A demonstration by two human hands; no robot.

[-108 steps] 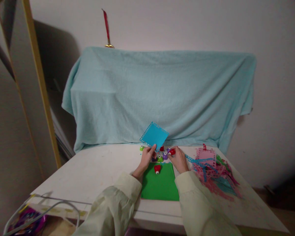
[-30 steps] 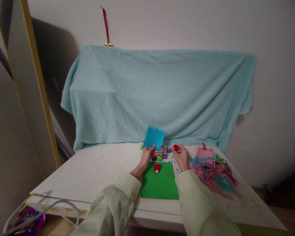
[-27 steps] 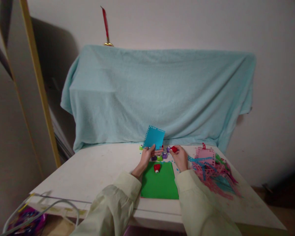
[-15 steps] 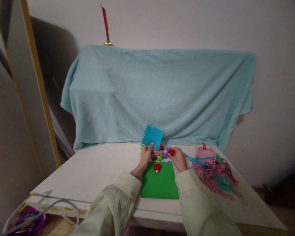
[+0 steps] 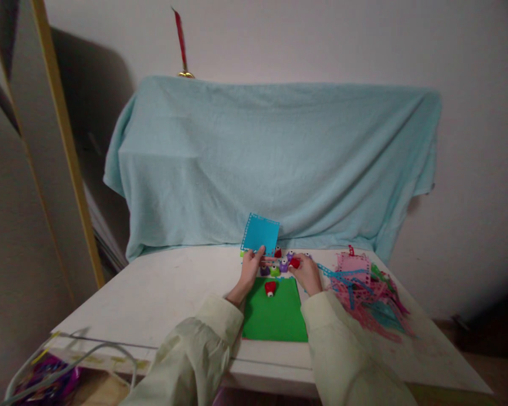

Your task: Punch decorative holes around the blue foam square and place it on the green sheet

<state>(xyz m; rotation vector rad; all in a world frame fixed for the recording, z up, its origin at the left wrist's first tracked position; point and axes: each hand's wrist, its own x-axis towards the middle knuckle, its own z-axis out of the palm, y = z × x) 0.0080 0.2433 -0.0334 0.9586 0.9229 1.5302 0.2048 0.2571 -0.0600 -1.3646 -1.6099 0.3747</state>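
a square blue paper sheet with holes along two edges (image 5: pixel 260 235) is pinched between thumb and fingers by the left hand (image 5: pixel 250 269) above the white table (image 5: pixel 165 299), while a small glossy red piece, seemingly plastic, (image 5: pixel 294 263) is gripped in the fingertips of the right hand (image 5: pixel 306 273), apart from the sheet. the sheet is best held lightly, uncreased, and the red piece squarely, clear of the small purple piece with an eye (image 5: pixel 283 266) just beside it.

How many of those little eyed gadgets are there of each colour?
Red gadgets: 3, one in the right hand
Purple gadgets: 3
Green gadgets: 2, one mostly hidden
Total: 8 made out, perhaps another behind that hand
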